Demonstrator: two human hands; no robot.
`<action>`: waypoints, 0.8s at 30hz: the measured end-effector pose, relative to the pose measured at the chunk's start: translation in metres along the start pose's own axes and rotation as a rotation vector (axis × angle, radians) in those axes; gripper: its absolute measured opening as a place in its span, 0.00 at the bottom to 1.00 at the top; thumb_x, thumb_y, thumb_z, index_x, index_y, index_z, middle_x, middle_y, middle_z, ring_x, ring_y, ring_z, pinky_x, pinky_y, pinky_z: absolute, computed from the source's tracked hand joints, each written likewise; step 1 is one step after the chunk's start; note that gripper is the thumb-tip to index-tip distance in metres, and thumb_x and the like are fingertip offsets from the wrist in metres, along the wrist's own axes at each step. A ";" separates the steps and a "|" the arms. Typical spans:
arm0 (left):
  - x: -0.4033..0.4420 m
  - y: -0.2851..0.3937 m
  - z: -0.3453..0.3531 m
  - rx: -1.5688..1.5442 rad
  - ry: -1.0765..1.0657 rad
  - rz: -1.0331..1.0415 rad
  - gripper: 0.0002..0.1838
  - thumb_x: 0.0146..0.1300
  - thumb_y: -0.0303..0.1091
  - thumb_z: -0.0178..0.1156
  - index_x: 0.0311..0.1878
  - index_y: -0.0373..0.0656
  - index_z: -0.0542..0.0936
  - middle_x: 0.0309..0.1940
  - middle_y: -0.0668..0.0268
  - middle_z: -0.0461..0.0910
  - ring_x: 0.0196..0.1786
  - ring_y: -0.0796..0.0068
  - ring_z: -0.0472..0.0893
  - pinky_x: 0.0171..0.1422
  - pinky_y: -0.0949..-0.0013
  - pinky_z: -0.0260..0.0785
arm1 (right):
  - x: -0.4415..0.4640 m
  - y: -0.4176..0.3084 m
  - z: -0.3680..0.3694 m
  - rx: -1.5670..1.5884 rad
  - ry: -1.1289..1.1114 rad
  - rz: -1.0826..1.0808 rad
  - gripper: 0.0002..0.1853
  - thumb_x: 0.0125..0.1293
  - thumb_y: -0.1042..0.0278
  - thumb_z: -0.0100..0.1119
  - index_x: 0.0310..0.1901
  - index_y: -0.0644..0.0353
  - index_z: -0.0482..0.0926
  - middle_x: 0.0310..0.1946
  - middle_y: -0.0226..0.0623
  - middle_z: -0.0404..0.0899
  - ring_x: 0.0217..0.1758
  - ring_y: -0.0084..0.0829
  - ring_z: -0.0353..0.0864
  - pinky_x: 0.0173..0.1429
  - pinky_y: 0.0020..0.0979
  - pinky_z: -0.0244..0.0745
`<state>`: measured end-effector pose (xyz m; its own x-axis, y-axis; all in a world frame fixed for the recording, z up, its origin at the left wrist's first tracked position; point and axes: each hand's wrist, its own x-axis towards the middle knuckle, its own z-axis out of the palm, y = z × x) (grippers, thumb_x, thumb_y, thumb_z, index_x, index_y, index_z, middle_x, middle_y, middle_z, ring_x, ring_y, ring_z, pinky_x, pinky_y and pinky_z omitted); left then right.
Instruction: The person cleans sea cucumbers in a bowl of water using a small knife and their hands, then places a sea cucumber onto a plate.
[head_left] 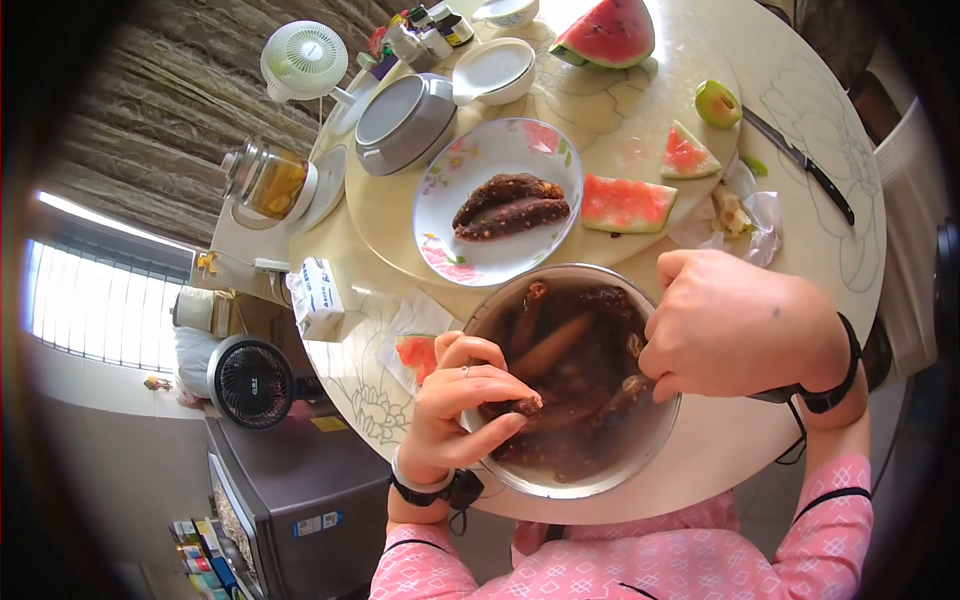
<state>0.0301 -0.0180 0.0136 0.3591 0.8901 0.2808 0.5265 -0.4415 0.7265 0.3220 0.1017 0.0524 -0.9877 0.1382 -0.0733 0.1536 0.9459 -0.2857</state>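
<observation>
I see, from my remote station, the left hand (462, 402) pinching a dark sausage (527, 406) at the pot (562, 490)'s left side. Right hand (735, 325) has curled fingers by the right rim, can't tell what they grip. Two more sausages (515, 217) on the flowered plate (435, 205).

Over there, one head-worn camera peers forward and steeply down, close above a round silver metal pot (566, 490) on a cream, flower-patterned tabletop (720, 440).
</observation>
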 end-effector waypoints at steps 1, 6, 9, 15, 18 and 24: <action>0.000 0.000 0.000 -0.001 -0.007 -0.006 0.12 0.49 0.30 0.73 0.40 0.48 0.91 0.33 0.76 0.87 0.46 0.69 0.76 0.60 0.62 0.57 | 0.001 -0.001 0.002 -0.001 -0.001 0.000 0.12 0.60 0.55 0.69 0.24 0.51 0.85 0.21 0.31 0.83 0.31 0.36 0.84 0.46 0.36 0.71; -0.003 -0.004 0.002 -0.051 0.014 -0.041 0.12 0.47 0.29 0.70 0.39 0.47 0.91 0.32 0.75 0.87 0.46 0.70 0.77 0.62 0.62 0.57 | 0.003 -0.008 0.000 -0.028 -0.090 -0.019 0.11 0.63 0.53 0.67 0.26 0.47 0.85 0.27 0.24 0.82 0.35 0.29 0.82 0.48 0.34 0.66; -0.003 -0.003 0.003 -0.102 0.019 -0.064 0.12 0.46 0.28 0.68 0.37 0.46 0.90 0.32 0.75 0.87 0.46 0.70 0.76 0.62 0.61 0.57 | 0.003 -0.005 0.003 -0.020 -0.051 -0.025 0.11 0.63 0.54 0.67 0.28 0.48 0.86 0.29 0.25 0.82 0.41 0.29 0.82 0.50 0.35 0.67; -0.005 -0.003 0.004 -0.215 0.039 -0.115 0.10 0.47 0.29 0.64 0.35 0.45 0.88 0.32 0.74 0.88 0.47 0.70 0.75 0.64 0.61 0.57 | 0.003 -0.003 0.005 0.031 -0.057 -0.012 0.10 0.64 0.55 0.67 0.29 0.49 0.87 0.31 0.25 0.82 0.43 0.31 0.82 0.51 0.36 0.67; -0.003 0.000 0.003 -0.272 0.033 -0.128 0.09 0.49 0.29 0.62 0.34 0.44 0.87 0.31 0.74 0.88 0.47 0.69 0.74 0.65 0.61 0.57 | 0.004 -0.002 0.006 0.051 -0.062 -0.005 0.09 0.63 0.55 0.67 0.30 0.48 0.87 0.31 0.25 0.83 0.43 0.31 0.82 0.51 0.35 0.67; -0.004 0.001 0.000 -0.342 0.006 -0.160 0.08 0.52 0.29 0.61 0.35 0.44 0.87 0.31 0.74 0.87 0.49 0.69 0.73 0.66 0.60 0.57 | 0.004 -0.003 0.004 0.069 0.041 -0.037 0.09 0.62 0.61 0.67 0.26 0.51 0.88 0.26 0.31 0.85 0.39 0.36 0.85 0.48 0.35 0.73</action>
<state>0.0292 -0.0220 0.0129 0.2882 0.9458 0.1498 0.2877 -0.2347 0.9285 0.3178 0.0987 0.0487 -0.9929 0.1166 -0.0223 0.1170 0.9285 -0.3524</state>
